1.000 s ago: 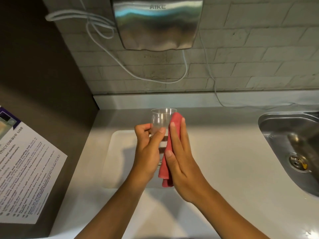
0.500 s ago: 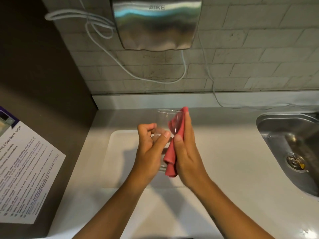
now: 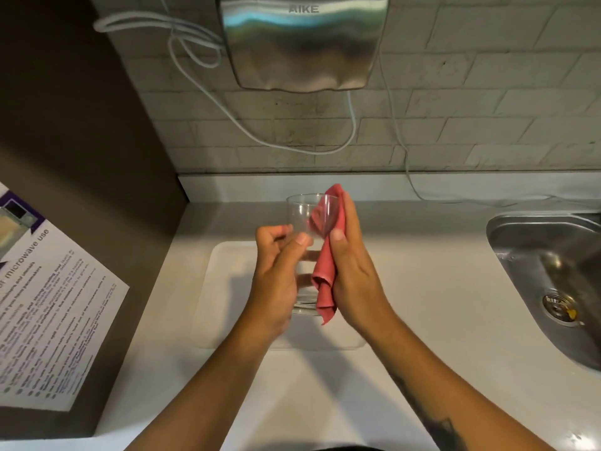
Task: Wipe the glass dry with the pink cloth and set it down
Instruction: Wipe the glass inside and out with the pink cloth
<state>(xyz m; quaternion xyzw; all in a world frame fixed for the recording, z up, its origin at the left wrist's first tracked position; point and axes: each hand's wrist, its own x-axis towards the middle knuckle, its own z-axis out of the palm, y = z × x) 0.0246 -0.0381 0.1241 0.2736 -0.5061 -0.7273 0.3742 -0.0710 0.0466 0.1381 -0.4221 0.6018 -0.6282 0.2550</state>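
White counter (image 3: 422, 288) under a grey brick wall (image 3: 487, 109), steel hand dryer (image 3: 304, 43) at 12 o'clock with loose white cables (image 3: 292, 144) looping below it, steel sink (image 3: 549, 281) at 3 o'clock, printed microwave notice (image 3: 48, 314) on a dark box at 9 o'clock, pale tray (image 3: 227, 288) on the counter at centre. Glass (image 3: 309, 229) is held in the air above the tray, upright or near it, mouth toward 12 o'clock. Left hand (image 3: 276, 281) is curled round the lower left side of the glass, thumb and fingers closed on it. Right hand (image 3: 353, 271) is flat, fingers together, pressing the pink cloth (image 3: 325, 278) against the right side of the glass; the cloth's top corner sticks up past the rim and part of it shows through the wall, whether tucked inside or only behind it I cannot tell. The cloth's tail hangs below the base. Wiping looks mid-way, set-down not yet done. Risks, as a judgement: a wet glass held mostly by one hand could slip if the right hand pushes sideways too hard or the left loosens to turn it; a drop would hit the tray or counter and could crack. The dangling tail could catch under the base at set-down and leave the glass tilted or tip it. Setting down near the tray's lip could rock it. Inside of the glass may stay damp if only the outside gets rubbed.
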